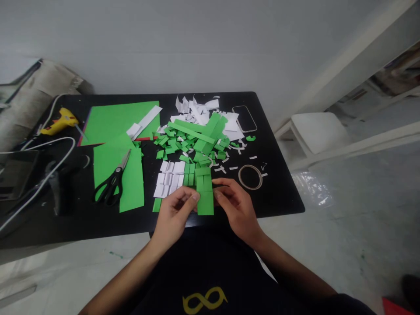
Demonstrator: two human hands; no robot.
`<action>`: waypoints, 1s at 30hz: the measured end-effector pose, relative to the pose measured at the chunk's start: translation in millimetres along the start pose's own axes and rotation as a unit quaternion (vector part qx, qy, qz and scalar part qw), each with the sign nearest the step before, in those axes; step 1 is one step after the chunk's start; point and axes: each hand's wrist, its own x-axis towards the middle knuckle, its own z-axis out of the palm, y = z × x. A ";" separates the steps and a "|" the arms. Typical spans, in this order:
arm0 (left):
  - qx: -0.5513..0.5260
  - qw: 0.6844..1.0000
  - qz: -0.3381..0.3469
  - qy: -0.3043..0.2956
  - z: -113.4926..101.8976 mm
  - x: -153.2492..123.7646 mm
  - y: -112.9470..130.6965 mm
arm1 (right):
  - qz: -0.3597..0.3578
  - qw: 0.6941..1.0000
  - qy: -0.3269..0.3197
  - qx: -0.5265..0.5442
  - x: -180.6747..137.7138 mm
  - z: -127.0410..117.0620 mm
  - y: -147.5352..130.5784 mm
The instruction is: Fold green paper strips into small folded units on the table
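Green strip (pixel 205 202) between left grip (pixel 179 208) and right grip (pixel 236 208), at near edge of black surface (pixel 278 192), long axis pointing away from body. Left grip pinches strip's left edge, thumb lapping over it. Right grip curled close against right edge; cannot tell whether it pinches too. Just past left fingers: white folded pieces (pixel 168 180). Farther, beyond strip's far end: heap of green scraps (pixel 177 143).

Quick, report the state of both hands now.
Left hand: closed, pinching the green paper strip by its left edge.
Right hand: fingers curled at the strip's right edge; firm grip cannot be told.
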 end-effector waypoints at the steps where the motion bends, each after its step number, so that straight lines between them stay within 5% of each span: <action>1: -0.008 1.000 -0.009 -0.002 -1.0 0.1 -1.6 | -0.014 1.000 -0.006 0.001 -0.2 0.3 1.2; 6: -0.090 0.992 -0.084 -0.039 -4.2 1.2 -8.8 | -0.135 0.987 -0.015 -0.081 1.3 -1.7 6.3; 10: -0.172 0.970 -0.159 -0.059 -1.2 2.2 -5.2 | -0.263 0.937 0.002 -0.229 5.6 -7.8 1.6; 14: -0.161 0.967 -0.172 -0.093 -1.7 3.9 -2.4 | -0.308 0.905 -0.010 -0.293 11.2 -12.3 -4.9; 17: -0.095 0.981 -0.125 -0.114 -7.7 5.0 -2.2 | -0.279 0.927 -0.054 -0.246 13.6 -13.3 -6.2; 21: -0.027 0.996 -0.039 -0.073 -18.2 2.5 0.5 | -0.162 0.964 -0.072 -0.197 12.0 -12.0 -6.8; 30: -0.027 0.997 0.023 -0.071 -19.3 -4.6 7.3 | -0.047 0.986 -0.074 -0.144 9.1 -5.2 -10.2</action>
